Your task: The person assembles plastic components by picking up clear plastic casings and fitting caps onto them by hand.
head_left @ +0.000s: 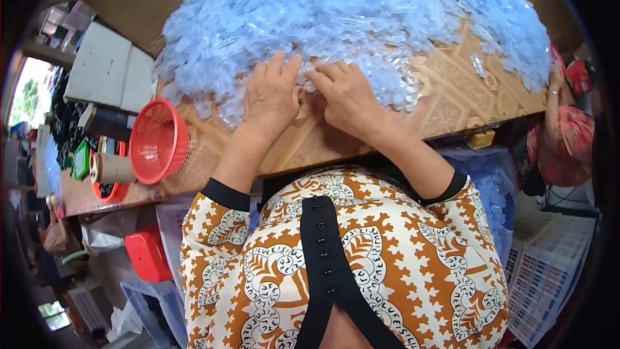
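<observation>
A wide heap of thin, clear bluish plastic pieces (303, 10) covers the far part of the wooden table. At its near edge my left hand (270, 94) rests palm down, fingers stretched forward over loose pieces and thumb bent inward. Just to its right, my right hand (349, 100) reaches in from the side, its fingers slightly bent and apart above the bare tabletop (297, 145). A small gap separates the two hands. Nothing shows clearly in either one, and both palms are hidden.
A red plastic basket (158, 142) stands left of my arms, beside a brown tape roll (113, 169) and a small green box (81, 159). A white box (103, 68) sits behind them. At the far right is another person's arm (554, 87). A blue-lined bin (491, 187) sits below the table edge.
</observation>
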Tool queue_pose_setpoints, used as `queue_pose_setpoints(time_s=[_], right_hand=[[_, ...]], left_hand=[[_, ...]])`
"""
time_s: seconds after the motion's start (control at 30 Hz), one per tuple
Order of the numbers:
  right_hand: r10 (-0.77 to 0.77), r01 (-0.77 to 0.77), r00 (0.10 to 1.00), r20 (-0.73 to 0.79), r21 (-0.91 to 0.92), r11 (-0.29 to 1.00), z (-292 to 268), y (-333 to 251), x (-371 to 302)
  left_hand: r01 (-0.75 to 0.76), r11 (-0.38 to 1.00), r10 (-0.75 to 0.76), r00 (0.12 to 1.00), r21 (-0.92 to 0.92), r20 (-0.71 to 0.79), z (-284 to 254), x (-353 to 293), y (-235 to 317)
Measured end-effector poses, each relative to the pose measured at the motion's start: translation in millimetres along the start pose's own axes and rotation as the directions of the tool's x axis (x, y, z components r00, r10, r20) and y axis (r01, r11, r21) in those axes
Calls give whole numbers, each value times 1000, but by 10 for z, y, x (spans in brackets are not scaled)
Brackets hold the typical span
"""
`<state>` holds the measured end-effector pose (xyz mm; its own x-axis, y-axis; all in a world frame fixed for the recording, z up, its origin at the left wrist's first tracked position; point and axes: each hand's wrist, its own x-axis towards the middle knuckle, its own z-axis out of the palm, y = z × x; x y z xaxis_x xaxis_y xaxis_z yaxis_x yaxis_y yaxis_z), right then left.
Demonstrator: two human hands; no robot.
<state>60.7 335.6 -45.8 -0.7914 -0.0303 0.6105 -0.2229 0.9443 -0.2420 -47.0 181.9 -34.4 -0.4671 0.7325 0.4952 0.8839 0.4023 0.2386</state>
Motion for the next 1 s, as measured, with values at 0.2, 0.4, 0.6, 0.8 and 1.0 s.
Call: queue_pose_setpoints(time_s=[0.2, 0.4, 0.6, 0.8, 1.0], right_hand=[[24, -21, 998, -63, 43, 999, -225, 89, -139], [125, -115, 983, -138, 79, 990, -328, 279, 25], [388, -378, 917, 95, 519, 766, -93, -7, 148], [482, -476, 858, 178, 628, 615, -54, -70, 234], [457, -360, 889, -21, 585, 727, 50, 38, 174]], left_hand=[[-39, 997, 29, 991, 74, 129, 126, 32, -81], [302, 780, -408, 909, -548, -80, -10, 56, -67], [234, -172, -566, 772, -957, 291, 71, 143, -69], [271, -268, -588, 714, -924, 380, 122, 178, 87], [331, -173, -609, 705, -928, 365, 235, 116, 173]])
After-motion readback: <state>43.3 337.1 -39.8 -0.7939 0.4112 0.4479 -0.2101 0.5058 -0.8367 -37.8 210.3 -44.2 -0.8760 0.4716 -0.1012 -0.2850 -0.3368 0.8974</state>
